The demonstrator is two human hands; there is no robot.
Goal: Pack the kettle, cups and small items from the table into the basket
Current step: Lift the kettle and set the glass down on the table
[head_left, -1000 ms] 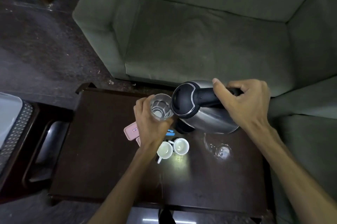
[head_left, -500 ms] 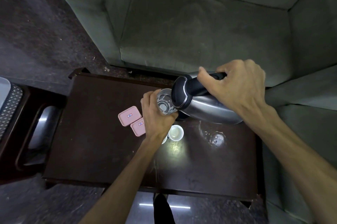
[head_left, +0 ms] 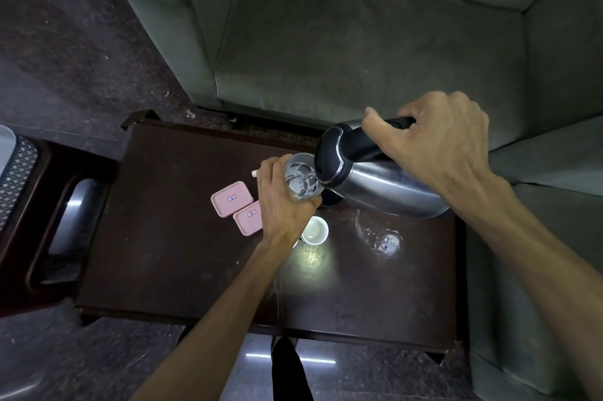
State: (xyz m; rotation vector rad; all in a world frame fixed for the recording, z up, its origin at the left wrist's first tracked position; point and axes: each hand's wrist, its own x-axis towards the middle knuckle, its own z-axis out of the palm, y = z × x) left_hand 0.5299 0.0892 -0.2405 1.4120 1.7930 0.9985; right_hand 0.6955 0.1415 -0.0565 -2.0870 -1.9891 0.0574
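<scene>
The left hand [head_left: 283,204] hides a second white cup [head_left: 295,244]; basket [head_left: 16,172] cut off at left

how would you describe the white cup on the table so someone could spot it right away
Start at the dark wooden table in front of the green sofa. Near its middle, just right of the left hand's wrist and below the tilted steel kettle, stands the white cup. It is small, round and opaque, unlike the flat pink boxes and the clear glass.

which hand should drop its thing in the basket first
Probably the left hand. It holds the glass and is nearer the basket at the far left. The right hand grips the tilted kettle on the opposite side.
</scene>
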